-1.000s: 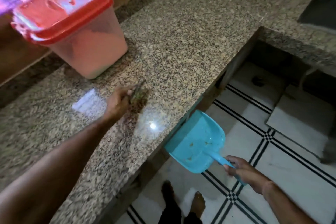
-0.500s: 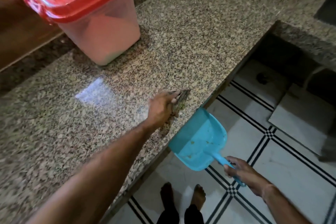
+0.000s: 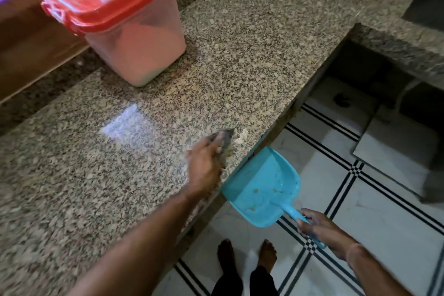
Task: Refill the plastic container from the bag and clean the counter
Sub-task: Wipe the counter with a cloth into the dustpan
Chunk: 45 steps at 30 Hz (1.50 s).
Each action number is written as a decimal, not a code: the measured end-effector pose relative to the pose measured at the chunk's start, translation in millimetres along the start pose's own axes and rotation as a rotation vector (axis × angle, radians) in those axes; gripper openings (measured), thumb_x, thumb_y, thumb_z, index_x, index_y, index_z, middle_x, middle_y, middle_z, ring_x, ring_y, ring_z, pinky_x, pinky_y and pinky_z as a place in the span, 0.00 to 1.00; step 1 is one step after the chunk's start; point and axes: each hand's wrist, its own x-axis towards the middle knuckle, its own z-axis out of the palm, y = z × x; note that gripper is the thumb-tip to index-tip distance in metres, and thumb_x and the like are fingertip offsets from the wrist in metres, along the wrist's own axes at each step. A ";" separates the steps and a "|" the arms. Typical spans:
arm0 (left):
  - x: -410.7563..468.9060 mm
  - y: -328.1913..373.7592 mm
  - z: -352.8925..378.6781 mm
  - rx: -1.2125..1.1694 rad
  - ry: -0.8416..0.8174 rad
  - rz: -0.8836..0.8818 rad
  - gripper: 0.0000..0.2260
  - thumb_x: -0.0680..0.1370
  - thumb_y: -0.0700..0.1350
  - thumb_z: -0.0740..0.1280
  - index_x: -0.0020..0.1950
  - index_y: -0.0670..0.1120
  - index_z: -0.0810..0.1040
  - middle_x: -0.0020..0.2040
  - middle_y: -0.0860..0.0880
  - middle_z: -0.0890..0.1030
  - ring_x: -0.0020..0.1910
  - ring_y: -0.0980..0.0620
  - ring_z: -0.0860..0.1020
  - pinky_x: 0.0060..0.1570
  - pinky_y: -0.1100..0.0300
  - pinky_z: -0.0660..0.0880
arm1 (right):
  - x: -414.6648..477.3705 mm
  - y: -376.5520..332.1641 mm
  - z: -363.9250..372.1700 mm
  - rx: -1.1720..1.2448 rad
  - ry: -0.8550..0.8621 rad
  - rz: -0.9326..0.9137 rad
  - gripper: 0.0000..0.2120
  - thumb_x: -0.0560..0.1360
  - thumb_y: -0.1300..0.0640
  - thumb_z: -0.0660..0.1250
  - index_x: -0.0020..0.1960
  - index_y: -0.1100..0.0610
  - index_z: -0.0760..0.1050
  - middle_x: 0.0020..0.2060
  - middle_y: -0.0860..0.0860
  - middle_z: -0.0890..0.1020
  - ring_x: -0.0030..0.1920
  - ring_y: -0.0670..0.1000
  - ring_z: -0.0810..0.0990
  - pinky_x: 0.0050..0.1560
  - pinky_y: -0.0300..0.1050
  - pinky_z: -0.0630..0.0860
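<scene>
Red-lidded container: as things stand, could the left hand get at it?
Probably yes. The left hand holds a scrubber near the counter's edge; nothing stands between it and the container.

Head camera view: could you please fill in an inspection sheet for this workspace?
Surface: granite counter, a few crumbs near its front edge.
Job's things: plastic container, red lid on, at the back; blue dustpan under the edge, crumbs inside.
Clutter: nothing seen.
Grippers: left hand presses a dark scrubber on the counter; right hand grips the dustpan handle.
Cables: nothing seen.
Surroundings: tiled floor, bare feet.
</scene>
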 end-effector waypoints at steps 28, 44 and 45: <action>-41.0 -4.8 2.1 0.167 0.253 -0.269 0.12 0.84 0.58 0.59 0.61 0.55 0.77 0.51 0.48 0.79 0.41 0.52 0.77 0.36 0.58 0.78 | -5.3 -16.3 -27.7 -0.119 -0.173 -0.096 0.10 0.81 0.57 0.68 0.62 0.56 0.79 0.45 0.51 0.81 0.43 0.44 0.79 0.47 0.35 0.78; -31.2 35.2 26.9 0.175 0.213 -0.451 0.16 0.80 0.53 0.70 0.66 0.52 0.79 0.56 0.49 0.84 0.45 0.52 0.76 0.36 0.63 0.67 | -11.4 -3.4 -53.2 -0.131 -0.189 -0.051 0.09 0.82 0.59 0.66 0.61 0.54 0.78 0.49 0.53 0.80 0.48 0.49 0.78 0.48 0.36 0.76; -19.9 40.9 32.5 0.161 0.217 -0.437 0.16 0.80 0.54 0.70 0.67 0.53 0.79 0.57 0.49 0.85 0.47 0.50 0.79 0.41 0.60 0.71 | -12.9 -2.2 -51.7 -0.120 -0.192 -0.046 0.08 0.82 0.59 0.66 0.61 0.55 0.78 0.49 0.54 0.80 0.48 0.49 0.77 0.46 0.35 0.76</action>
